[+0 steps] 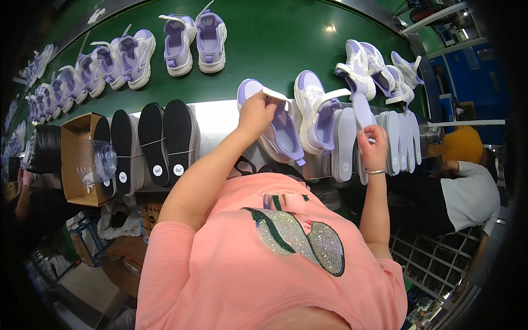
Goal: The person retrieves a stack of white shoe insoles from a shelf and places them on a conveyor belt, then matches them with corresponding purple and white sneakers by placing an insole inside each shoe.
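My left hand (257, 114) is closed on the strap and upper of a lavender and white sneaker (284, 135), whose opening faces me. Just right of it stands the other sneaker (315, 113), its white strap sticking out to the right. My right hand (373, 144) pinches the lower end of a pale lavender insole (363, 111), raised above the others. Below and beside it, a stack of pale insoles (344, 146) lies at the table edge, with more pale insoles (392, 140) to the right of my hand.
Bundles of black insoles (180, 137) lie left of my left arm, beside a cardboard box (80, 162). Rows of sneakers (138, 58) stand on the green table (275, 33); more sneakers (360, 66) cluster at the far right. People sit at both sides.
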Demonstrator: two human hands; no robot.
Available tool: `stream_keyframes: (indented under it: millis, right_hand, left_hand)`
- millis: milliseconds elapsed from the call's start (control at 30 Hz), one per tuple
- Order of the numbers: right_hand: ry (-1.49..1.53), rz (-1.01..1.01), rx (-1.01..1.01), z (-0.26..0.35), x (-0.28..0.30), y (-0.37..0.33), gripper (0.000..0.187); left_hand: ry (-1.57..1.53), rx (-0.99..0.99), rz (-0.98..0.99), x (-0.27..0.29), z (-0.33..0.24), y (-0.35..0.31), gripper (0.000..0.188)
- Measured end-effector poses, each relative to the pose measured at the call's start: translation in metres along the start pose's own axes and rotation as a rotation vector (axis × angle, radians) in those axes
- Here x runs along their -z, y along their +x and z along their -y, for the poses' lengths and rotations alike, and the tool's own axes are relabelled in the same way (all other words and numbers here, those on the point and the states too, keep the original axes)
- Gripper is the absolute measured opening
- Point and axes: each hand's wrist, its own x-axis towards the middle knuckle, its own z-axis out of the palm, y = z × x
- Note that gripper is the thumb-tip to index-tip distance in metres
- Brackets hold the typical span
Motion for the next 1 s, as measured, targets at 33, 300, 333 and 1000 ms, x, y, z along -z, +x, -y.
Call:
stream_keyframes:
  millis: [33,300,333,1000]
  right_hand:
    - [0.040,0.082,0.091,0.021,0.006,-0.001,0.021]
    - [-0.622,0.693,0.700,0.114,-0.058,-0.008,0.007]
    - [-0.627,0.620,0.725,0.110,-0.074,-0.005,0.009]
    - [-0.699,0.738,0.772,0.099,-0.085,0.015,0.014]
  left_hand:
    - [-0.060,0.028,-0.014,-0.005,0.011,0.002,0.022]
    - [-0.093,0.219,0.034,0.001,-0.002,0.014,0.031]
    - [-0.089,0.208,0.017,0.001,0.000,0.016,0.032]
    - [0.082,0.045,0.016,-0.017,-0.008,0.002,0.041]
